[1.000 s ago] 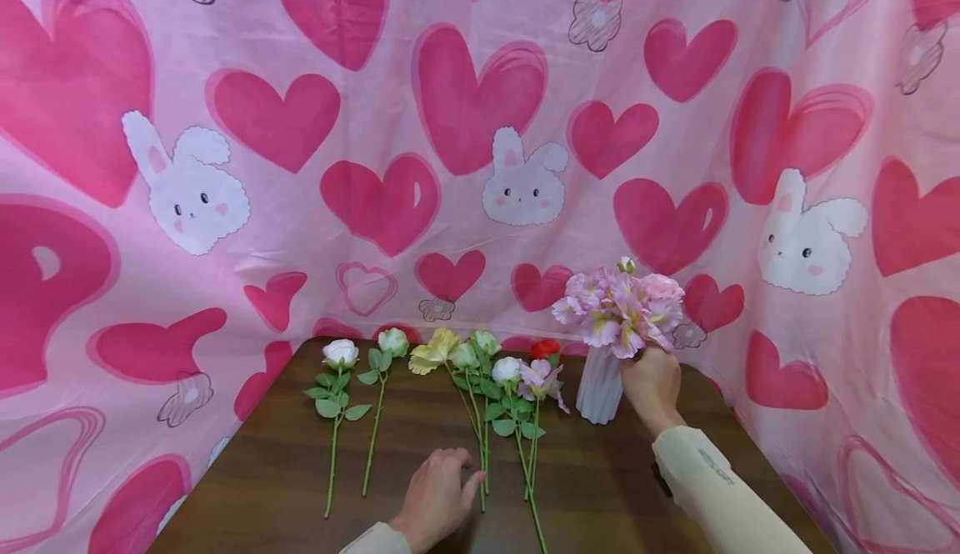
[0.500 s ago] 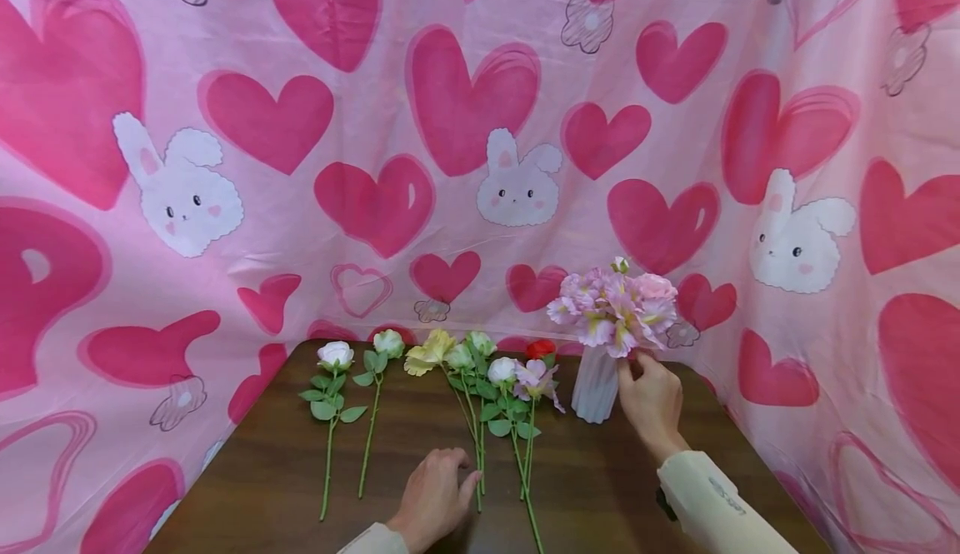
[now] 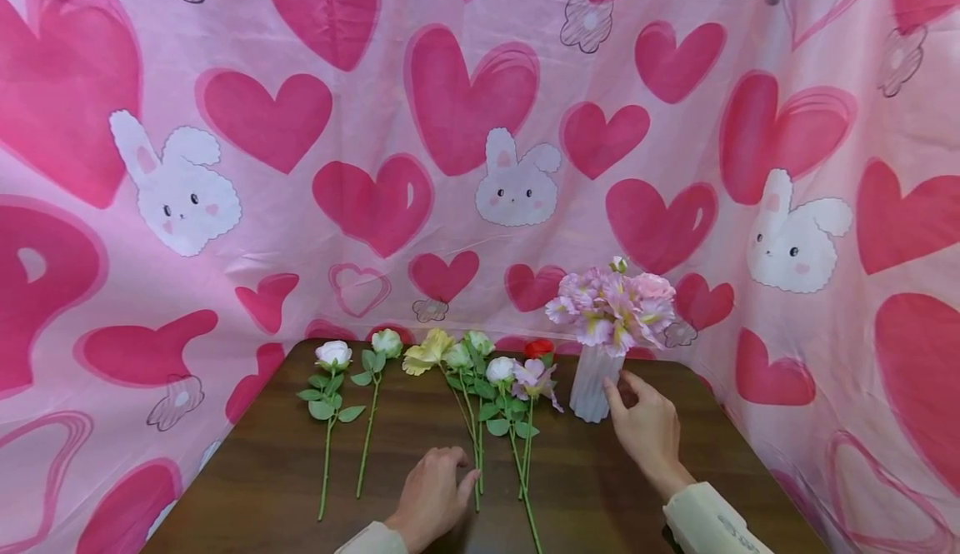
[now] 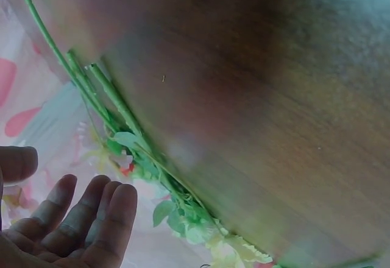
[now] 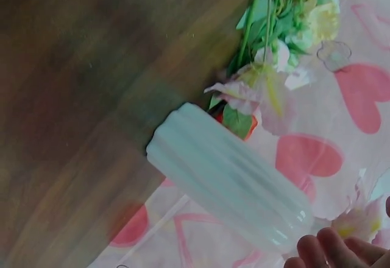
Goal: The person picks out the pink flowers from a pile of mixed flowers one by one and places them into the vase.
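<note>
A white ribbed vase (image 3: pixel 590 391) stands upright at the right of the table, holding a bunch of pink-purple flowers (image 3: pixel 611 308). Beside it is my right hand (image 3: pixel 647 429), thumb and fingers loosely bent with nothing gripped. In the right wrist view its fingertips (image 5: pixel 314 250) are close to the upper part of the vase (image 5: pixel 225 176); I cannot tell if they touch it. My left hand (image 3: pixel 435 491) is low over the table, its relaxed fingers beside the stem ends of the green-white roses (image 3: pixel 459 357). It holds nothing in the left wrist view.
On the brown table (image 3: pixel 255 462) lie a white rose (image 3: pixel 333 354), a greenish rose (image 3: pixel 387 343), a yellow flower (image 3: pixel 427 351), another white rose (image 3: pixel 501 369), a pink-purple flower (image 3: pixel 534 379) and a red flower (image 3: pixel 538 347). A pink heart-print cloth (image 3: pixel 375 121) hangs behind.
My right hand has let go at the flowers by the vase mouth and moved down beside the vase, its fingers loosening. The left hand stays in place.
</note>
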{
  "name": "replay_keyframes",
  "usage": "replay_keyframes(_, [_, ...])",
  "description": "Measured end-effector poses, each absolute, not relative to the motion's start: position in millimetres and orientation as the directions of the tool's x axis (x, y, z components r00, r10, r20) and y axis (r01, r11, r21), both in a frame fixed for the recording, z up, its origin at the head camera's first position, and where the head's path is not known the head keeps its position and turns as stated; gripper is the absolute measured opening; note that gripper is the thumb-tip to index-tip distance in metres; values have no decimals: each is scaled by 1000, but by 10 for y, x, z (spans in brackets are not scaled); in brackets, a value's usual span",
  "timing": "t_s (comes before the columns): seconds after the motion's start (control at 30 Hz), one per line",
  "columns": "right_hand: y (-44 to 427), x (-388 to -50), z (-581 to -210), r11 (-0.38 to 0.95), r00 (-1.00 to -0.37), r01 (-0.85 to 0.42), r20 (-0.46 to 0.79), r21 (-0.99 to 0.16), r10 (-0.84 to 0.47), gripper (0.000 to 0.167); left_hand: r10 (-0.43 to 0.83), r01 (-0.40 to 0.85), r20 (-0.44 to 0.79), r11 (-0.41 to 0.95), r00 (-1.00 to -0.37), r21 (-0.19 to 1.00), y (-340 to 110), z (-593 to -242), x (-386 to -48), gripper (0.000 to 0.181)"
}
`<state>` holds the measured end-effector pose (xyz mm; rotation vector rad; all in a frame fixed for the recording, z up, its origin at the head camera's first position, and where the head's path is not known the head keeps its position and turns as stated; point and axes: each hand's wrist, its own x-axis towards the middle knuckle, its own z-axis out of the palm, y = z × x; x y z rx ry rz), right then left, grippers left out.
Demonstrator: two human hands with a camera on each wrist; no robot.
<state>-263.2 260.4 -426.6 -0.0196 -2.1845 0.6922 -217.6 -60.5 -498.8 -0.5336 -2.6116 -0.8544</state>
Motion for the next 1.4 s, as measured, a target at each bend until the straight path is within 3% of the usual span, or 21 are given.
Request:
replay_keyframes(0.77, [2451,-2141,-4654,859,-821,-152,546,-490,166,55,245,425,394,771,-886,475,-603,-4933,-2217,18])
replay_keyframes(1.1, [2413,-1954,-4793,881,-896,-91,424,-465,131,66,267,443,448,823,-854,355,-560,-4939,-2256,26])
replay_keyframes(1.4, [2424,-1862,-4856,884,-913,-76,389,-461,124,66,280,424,391,833,-877,354,-405,-4888,-2342,34])
